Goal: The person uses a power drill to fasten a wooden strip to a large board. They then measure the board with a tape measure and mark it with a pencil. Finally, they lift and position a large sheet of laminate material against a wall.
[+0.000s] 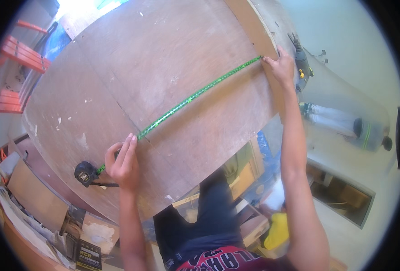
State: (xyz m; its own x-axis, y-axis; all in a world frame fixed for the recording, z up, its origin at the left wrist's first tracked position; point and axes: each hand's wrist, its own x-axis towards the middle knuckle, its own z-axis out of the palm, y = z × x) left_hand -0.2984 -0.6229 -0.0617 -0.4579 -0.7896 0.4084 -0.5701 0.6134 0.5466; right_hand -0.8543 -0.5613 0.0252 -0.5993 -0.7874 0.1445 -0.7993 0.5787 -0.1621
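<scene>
A tape measure has its green blade (195,95) drawn out slantwise across a large brown wooden panel (159,49). Its black case (86,173) lies on the panel at the left. My left hand (124,166) is on the blade near the case, fingers closed together over it; the blade passes beneath them. A thin dark strip (105,184) runs from the case toward that hand; its kind is unclear. At the far right end, my right hand (281,67) pinches the blade's tip against an upright wooden board (249,27) along the panel's edge.
A power drill (302,63) lies beyond the board. Another person (367,135) in a vest stands at the right. Orange ladder-like steps (24,54) are at the upper left. Board offcuts (37,198) and a dark box (88,256) sit lower left, with a yellow item (277,231) below the panel.
</scene>
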